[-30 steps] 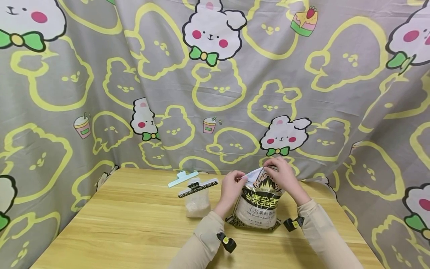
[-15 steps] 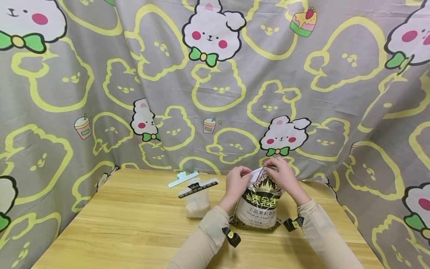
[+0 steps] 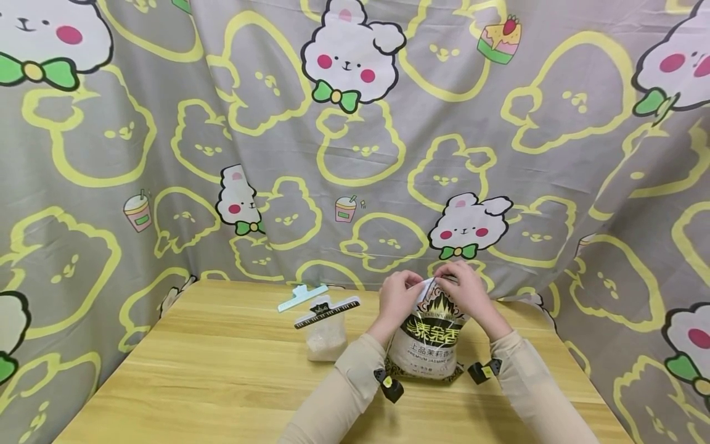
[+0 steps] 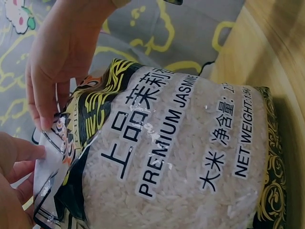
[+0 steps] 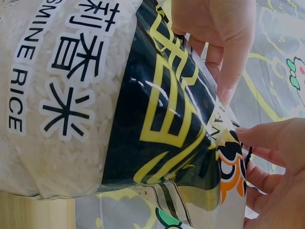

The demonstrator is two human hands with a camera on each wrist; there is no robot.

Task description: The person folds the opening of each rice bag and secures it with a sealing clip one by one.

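Note:
A bag of jasmine rice [image 3: 429, 345] stands upright on the table, its clear front printed in black and yellow. My left hand [image 3: 398, 302] pinches the left part of its top edge between thumb and fingers. Close beside it, my right hand [image 3: 465, 290] pinches the same edge further right. In the left wrist view the white flap [image 4: 45, 167] of the bag's top lies between the fingers of both hands. From the right wrist the bag's black band [image 5: 143, 109] shows creases near the gathered top.
Left of the rice bag stands a small clear bag of white grains [image 3: 326, 338], held at the top by a piano-key patterned clip [image 3: 327, 312]. A light blue clip [image 3: 302, 297] lies behind it. A printed curtain [image 3: 355, 154] surrounds the wooden table [image 3: 222, 370].
My left hand has moved right along the bag's top edge, closer to my right hand, and the white flap shows less. My right hand has stayed in place.

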